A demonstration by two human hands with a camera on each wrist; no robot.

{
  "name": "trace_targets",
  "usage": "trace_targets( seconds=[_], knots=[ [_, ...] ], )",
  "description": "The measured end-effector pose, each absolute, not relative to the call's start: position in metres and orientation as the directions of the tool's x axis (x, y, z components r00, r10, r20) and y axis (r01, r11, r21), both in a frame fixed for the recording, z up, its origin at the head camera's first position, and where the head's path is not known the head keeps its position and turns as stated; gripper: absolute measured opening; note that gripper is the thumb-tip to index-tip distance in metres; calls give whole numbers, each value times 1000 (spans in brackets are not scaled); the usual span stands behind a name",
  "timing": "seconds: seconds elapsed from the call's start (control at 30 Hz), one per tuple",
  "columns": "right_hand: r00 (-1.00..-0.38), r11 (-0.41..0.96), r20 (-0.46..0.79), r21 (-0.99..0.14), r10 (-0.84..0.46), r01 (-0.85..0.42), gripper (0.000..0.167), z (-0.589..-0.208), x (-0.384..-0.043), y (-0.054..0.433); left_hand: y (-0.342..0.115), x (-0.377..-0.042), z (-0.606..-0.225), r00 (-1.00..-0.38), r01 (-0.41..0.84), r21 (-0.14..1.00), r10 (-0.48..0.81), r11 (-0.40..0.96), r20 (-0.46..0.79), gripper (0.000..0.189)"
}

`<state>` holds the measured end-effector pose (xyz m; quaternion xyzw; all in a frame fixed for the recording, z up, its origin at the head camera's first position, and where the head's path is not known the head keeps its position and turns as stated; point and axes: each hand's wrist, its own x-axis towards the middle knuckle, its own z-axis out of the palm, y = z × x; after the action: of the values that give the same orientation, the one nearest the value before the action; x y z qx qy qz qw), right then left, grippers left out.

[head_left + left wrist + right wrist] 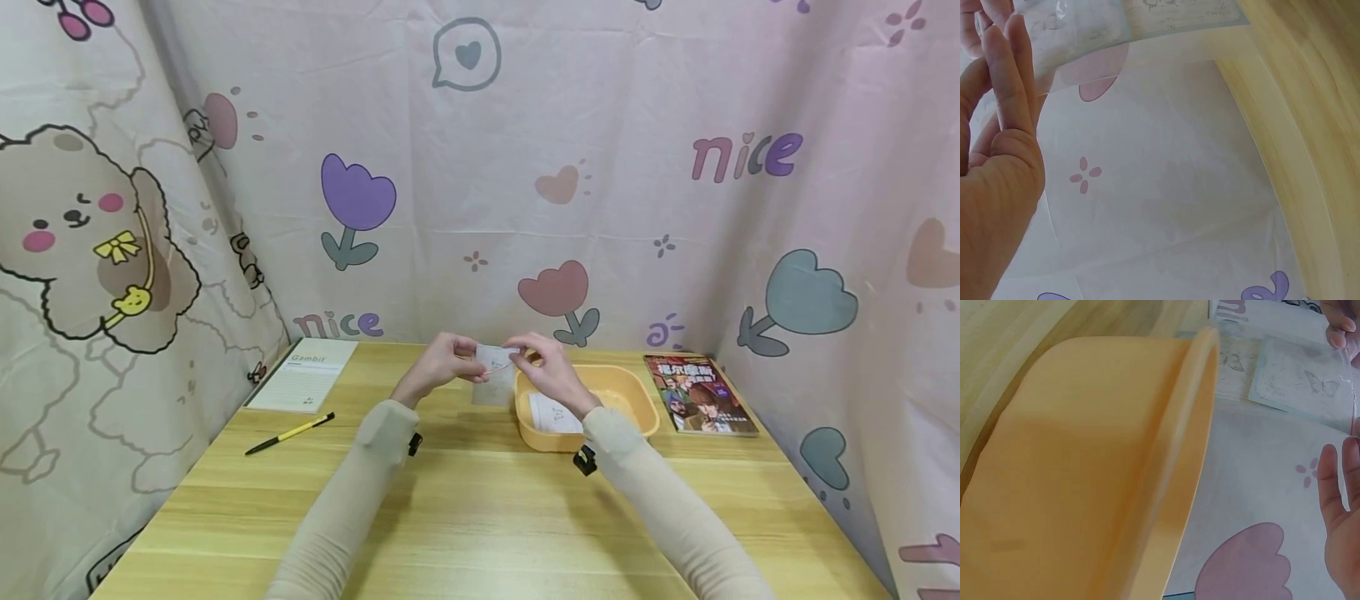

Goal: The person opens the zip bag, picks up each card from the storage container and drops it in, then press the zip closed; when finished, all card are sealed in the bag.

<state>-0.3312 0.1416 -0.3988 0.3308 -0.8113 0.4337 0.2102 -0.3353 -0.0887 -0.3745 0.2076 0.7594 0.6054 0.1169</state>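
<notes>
A clear plastic zip bag hangs between my two hands above the back of the table. My left hand pinches its upper edge at the left. At the right of that edge, my right hand grips it between thumb and fingers, beside the basin. In the right wrist view a thin red line runs along the bag's mouth, and pale sheets with butterfly drawings lie inside the bag. Below my right hand stands a yellow plastic basin with white printed packets in it.
On the left lie a notepad marked Gambit and a yellow-and-black pen. A colourful book lies right of the basin. A patterned curtain hangs behind the wooden table.
</notes>
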Motion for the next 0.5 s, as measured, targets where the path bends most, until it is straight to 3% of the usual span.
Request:
trace_targets(
  seconds=[0.13,0.5],
  knots=[
    [-680,398,639,-554,-358,-731,18,-401,-332,141,-89,-336,-375,-892,170,967,448,190,69,38],
    [-719,403,613,-599,-327,-693,16,-408,-334,146,-92,-337,-377,-891,183,961,448,208,73,38]
  ],
)
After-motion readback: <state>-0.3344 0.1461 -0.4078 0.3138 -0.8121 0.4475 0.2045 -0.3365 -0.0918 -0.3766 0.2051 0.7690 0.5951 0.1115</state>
